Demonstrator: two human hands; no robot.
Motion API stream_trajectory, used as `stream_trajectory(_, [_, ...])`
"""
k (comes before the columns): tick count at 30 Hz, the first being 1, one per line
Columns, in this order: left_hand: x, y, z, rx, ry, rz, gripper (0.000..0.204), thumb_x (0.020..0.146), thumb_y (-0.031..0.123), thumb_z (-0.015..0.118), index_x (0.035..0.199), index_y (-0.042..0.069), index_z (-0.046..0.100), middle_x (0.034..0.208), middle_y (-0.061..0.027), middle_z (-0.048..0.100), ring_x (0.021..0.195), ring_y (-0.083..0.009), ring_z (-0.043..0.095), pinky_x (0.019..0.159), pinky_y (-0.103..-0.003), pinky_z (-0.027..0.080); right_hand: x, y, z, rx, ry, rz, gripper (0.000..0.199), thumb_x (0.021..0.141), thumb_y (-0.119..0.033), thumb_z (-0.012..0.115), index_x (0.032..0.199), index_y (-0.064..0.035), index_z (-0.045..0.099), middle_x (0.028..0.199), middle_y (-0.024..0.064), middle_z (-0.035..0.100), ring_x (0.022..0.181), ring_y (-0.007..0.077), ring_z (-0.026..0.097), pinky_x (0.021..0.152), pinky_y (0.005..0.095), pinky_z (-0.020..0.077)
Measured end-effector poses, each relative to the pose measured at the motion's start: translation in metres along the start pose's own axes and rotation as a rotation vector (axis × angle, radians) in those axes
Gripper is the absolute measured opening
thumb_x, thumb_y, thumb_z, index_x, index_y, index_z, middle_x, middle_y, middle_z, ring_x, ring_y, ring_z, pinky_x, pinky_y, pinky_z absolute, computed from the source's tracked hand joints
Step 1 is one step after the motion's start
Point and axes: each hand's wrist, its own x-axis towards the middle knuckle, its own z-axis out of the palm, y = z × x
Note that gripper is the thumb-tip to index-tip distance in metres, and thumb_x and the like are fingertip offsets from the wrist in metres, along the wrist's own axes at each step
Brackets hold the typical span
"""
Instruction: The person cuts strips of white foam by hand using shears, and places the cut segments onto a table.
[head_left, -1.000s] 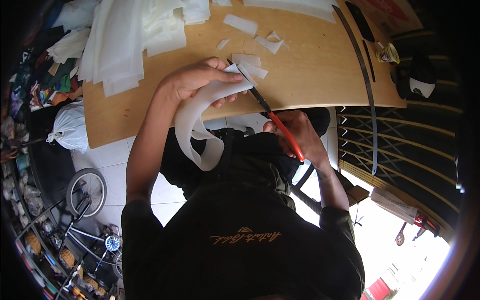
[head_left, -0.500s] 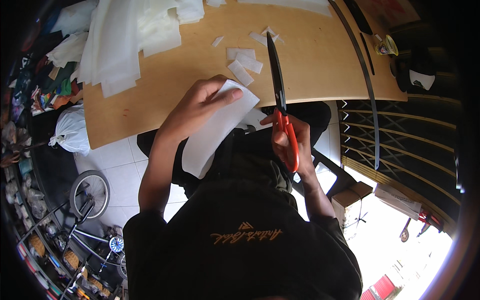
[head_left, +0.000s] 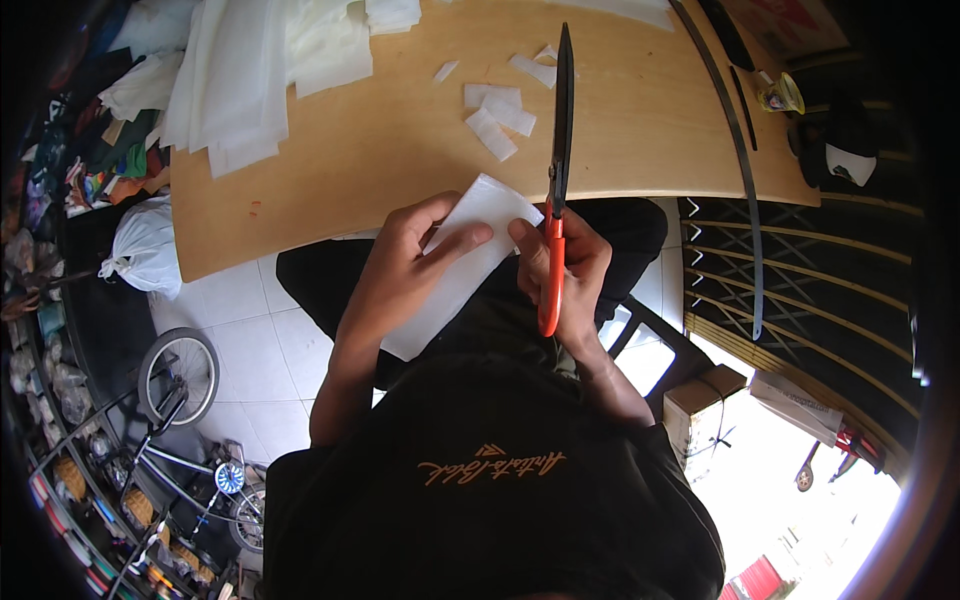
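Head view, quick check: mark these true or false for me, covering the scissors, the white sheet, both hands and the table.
1. The right hand grips orange-handled scissors. True.
2. The scissors blades point toward the person's body. False: they point away, over the wooden table.
3. The left hand holds a white sheet. True.
4. Small white offcuts lie on the table. True.
5. The stack of white sheets lies on the table's right end. False: it lies at the left end.
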Motion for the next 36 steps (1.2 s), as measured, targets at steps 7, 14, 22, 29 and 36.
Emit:
stream_trajectory(7, [0.01, 0.01, -0.029, 0.127, 0.083, -0.017, 0.033, 0.09, 0.026, 0.071, 0.107, -0.003, 0.068, 0.083, -0.0036, 0.067, 0.073, -0.007, 0.059, 0.066, -0.024, 0.049, -0.028, 0.008, -0.051, -0.166, -0.309, 0.097, 0.075, 0.074, -0.067, 0.074, 0.098, 0.0019, 0.057, 0.064, -0.0051, 0.046, 0.057, 0.0038, 0.043, 0.052, 0.0231, 0.032])
stream_trajectory(14, [0.027, 0.018, -0.039, 0.228, 0.0, -0.058, 0.035, 0.088, 0.028, 0.072, 0.102, -0.004, 0.069, 0.079, -0.0035, 0.067, 0.07, -0.0069, 0.058, 0.065, -0.024, 0.048, -0.051, 0.001, -0.084, -0.511, -0.425, 0.161, 0.099, 0.058, -0.09, 0.063, 0.102, -0.0015, 0.055, 0.062, 0.0005, 0.046, 0.055, 0.013, 0.048, 0.055, 0.0322, 0.0373])
stream_trajectory(22, [0.042, 0.017, -0.035, 0.245, -0.062, -0.065, 0.035, 0.083, 0.025, 0.076, 0.103, -0.004, 0.069, 0.081, -0.0061, 0.069, 0.073, -0.0092, 0.062, 0.07, -0.025, 0.048, -0.036, -0.014, -0.082, -0.692, -0.539, 0.212, 0.093, 0.059, -0.087, 0.065, 0.098, -0.0032, 0.056, 0.062, 0.0069, 0.049, 0.057, 0.0228, 0.054, 0.058, 0.0371, 0.0418])
stream_trajectory(29, [0.05, 0.014, -0.041, 0.214, -0.102, -0.102, 0.035, 0.081, 0.024, 0.077, 0.102, -0.003, 0.068, 0.086, -0.0098, 0.072, 0.075, -0.0108, 0.065, 0.072, -0.024, 0.048, -0.015, -0.017, -0.061, -0.71, -0.514, 0.194, 0.097, 0.06, -0.092, 0.056, 0.087, 0.0003, 0.056, 0.058, -0.0005, 0.04, 0.055, 0.0106, 0.041, 0.053, 0.0305, 0.0325])
stream_trajectory(36, [0.053, 0.016, -0.045, 0.23, -0.106, -0.142, 0.034, 0.081, 0.022, 0.077, 0.103, -0.002, 0.069, 0.087, -0.0078, 0.072, 0.076, -0.0103, 0.065, 0.071, -0.024, 0.049, -0.01, -0.018, -0.057, -0.77, -0.494, 0.163, 0.076, 0.066, -0.071, 0.075, 0.086, 0.0005, 0.057, 0.055, 0.0047, 0.04, 0.051, 0.0169, 0.041, 0.054, 0.037, 0.036])
